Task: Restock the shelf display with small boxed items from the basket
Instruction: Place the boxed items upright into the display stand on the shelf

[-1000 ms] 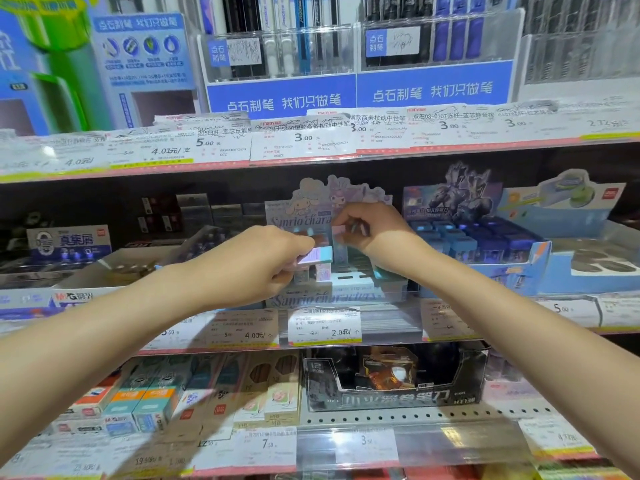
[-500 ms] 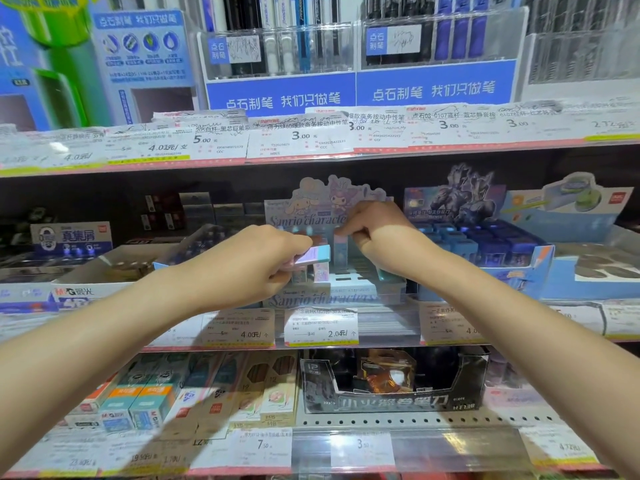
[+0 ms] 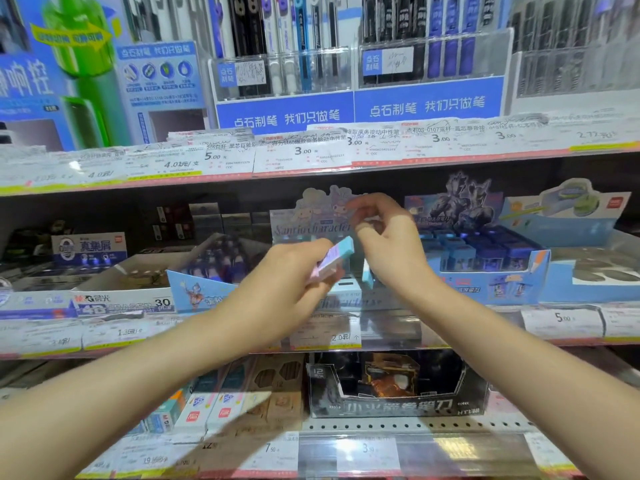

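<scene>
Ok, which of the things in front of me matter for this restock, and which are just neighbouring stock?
In the job:
- small pastel box, held in the left hand
- right hand, raised over the display
- Sanrio display tray on the middle shelf

Just lying about:
- blue sharpener display to the right
- black display box below
- pen racks above

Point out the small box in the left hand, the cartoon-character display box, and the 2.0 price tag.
small box (image 3: 335,258), head view, on its pastel side face.
cartoon-character display box (image 3: 311,220), head view, on its backing card.
2.0 price tag (image 3: 341,337), head view, on its printed number.
</scene>
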`<state>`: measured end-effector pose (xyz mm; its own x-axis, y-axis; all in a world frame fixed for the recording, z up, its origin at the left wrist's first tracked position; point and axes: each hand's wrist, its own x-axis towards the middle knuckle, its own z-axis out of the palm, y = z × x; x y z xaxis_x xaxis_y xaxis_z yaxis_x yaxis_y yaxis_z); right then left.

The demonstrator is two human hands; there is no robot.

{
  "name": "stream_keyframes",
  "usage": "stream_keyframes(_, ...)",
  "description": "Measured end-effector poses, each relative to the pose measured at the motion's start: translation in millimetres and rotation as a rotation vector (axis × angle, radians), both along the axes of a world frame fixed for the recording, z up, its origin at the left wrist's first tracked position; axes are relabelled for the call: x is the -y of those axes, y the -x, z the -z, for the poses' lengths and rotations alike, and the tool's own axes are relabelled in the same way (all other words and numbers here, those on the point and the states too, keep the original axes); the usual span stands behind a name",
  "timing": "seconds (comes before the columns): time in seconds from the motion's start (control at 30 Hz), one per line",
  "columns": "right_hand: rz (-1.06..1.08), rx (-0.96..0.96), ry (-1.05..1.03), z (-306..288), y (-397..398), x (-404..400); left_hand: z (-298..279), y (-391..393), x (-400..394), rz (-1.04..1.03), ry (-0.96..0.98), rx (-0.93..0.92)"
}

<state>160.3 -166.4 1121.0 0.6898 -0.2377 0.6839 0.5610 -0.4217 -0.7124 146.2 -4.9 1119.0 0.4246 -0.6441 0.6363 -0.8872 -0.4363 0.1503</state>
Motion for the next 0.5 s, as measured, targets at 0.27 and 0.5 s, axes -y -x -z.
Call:
stream_keyframes(0.27, -0.026, 0.019, -0.199, 9.4, 10.6, -17.2, 7.7, 9.7, 13.9, -0.035, 0.160, -0.326)
stream_keyframes(0.5, -0.328, -0.345, 0.064, 2.2, 25.6, 14.6, -3.6, -0.7, -3.7, -0.141, 0.043, -0.435)
